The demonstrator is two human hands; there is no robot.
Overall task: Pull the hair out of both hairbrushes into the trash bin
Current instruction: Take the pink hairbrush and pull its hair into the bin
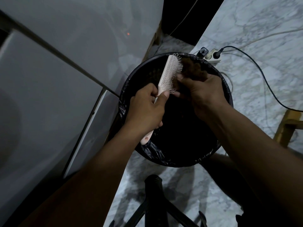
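Note:
A pale pink hairbrush (168,72) with light bristles is held over a round black trash bin (131,79) lined with a black bag. My left hand (146,107) grips the brush by its handle, whose end sticks out below the palm. My right hand (198,90) pinches a brown clump of hair (191,67) at the bristle side, partly lifted off the brush head. Only one hairbrush is in view. The bin's inside is dark and its contents cannot be made out.
A large white appliance or cabinet (57,71) stands close on the left of the bin. A power strip (213,57) with plugs and cables lies on the marble floor (246,30) behind the bin. A wooden leg (285,128) is at right, a black stool base (154,194) below.

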